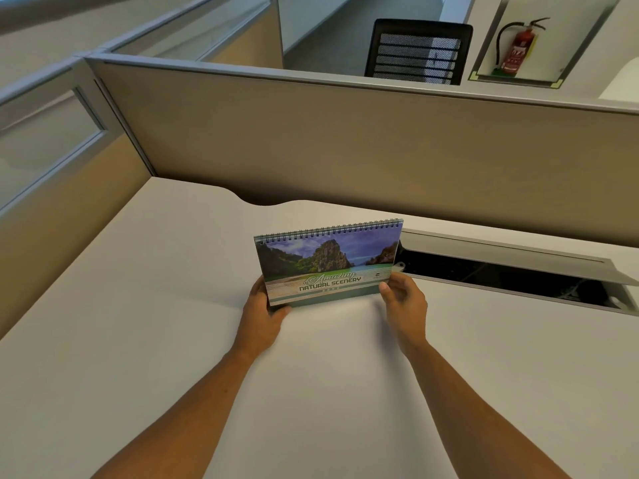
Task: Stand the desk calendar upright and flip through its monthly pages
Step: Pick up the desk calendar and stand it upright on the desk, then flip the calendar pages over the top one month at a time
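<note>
A white desk (138, 340) is bounded by a beige partition (311, 140); an open cable tray (511, 271) is set into the desk at right. The calendar (328, 264) is stood upright near mid-desk, cover facing the camera, spiral on top. Its lower left corner is gripped by the left hand (262, 309), its lower right corner is pinched by the right hand (403, 299).

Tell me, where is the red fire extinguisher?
In the head view, the fire extinguisher stands far away at top right, in a wall recess, just right of the black chair behind the partition.
</note>
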The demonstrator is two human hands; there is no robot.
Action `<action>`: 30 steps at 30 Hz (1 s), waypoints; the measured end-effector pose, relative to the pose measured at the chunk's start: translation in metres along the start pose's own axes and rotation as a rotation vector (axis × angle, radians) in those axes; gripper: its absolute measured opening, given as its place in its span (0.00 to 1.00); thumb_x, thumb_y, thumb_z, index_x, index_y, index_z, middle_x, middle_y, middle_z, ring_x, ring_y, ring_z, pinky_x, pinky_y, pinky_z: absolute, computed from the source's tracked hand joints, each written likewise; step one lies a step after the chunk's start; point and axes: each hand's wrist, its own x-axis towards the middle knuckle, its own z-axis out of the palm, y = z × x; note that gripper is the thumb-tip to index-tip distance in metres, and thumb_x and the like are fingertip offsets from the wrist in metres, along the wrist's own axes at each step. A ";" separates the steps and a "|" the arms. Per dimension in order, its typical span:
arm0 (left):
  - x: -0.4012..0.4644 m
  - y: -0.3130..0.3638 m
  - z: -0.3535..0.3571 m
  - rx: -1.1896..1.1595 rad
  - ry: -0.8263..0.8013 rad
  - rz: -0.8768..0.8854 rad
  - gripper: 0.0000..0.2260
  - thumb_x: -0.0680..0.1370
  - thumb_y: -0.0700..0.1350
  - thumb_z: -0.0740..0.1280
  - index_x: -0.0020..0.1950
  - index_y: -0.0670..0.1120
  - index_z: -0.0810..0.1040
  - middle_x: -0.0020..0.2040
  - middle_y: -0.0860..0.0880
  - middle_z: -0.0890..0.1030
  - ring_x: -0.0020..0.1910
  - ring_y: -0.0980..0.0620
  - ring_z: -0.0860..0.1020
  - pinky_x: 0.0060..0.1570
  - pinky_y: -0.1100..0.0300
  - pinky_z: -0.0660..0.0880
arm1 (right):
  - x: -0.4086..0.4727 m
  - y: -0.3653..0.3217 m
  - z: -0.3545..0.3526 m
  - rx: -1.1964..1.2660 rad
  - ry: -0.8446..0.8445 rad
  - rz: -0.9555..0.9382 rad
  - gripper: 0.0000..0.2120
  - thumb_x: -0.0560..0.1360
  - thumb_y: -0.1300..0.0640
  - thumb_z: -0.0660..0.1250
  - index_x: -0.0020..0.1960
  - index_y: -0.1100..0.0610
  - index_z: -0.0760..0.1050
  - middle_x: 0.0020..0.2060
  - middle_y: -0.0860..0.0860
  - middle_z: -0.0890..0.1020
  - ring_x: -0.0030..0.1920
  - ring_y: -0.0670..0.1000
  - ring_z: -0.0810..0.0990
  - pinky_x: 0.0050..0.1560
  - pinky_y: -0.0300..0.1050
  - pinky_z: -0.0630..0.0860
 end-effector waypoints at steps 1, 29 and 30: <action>-0.001 -0.001 0.002 0.025 0.021 0.006 0.24 0.71 0.34 0.74 0.64 0.48 0.74 0.64 0.47 0.75 0.57 0.53 0.77 0.54 0.80 0.69 | 0.000 0.000 0.000 -0.003 0.022 0.006 0.13 0.77 0.58 0.69 0.61 0.56 0.77 0.56 0.52 0.83 0.54 0.50 0.81 0.59 0.49 0.78; 0.003 -0.013 0.012 0.390 0.088 -0.064 0.23 0.76 0.57 0.68 0.68 0.50 0.75 0.73 0.44 0.72 0.74 0.40 0.63 0.73 0.46 0.60 | -0.017 -0.012 0.001 0.062 0.254 0.089 0.04 0.75 0.58 0.72 0.49 0.55 0.79 0.44 0.56 0.85 0.44 0.56 0.84 0.52 0.55 0.82; 0.003 -0.012 0.012 0.387 0.090 -0.064 0.22 0.76 0.56 0.68 0.68 0.50 0.75 0.72 0.44 0.72 0.73 0.40 0.63 0.73 0.47 0.60 | -0.017 -0.013 -0.001 0.060 0.241 0.086 0.04 0.75 0.59 0.71 0.50 0.55 0.79 0.45 0.56 0.85 0.44 0.56 0.84 0.52 0.55 0.82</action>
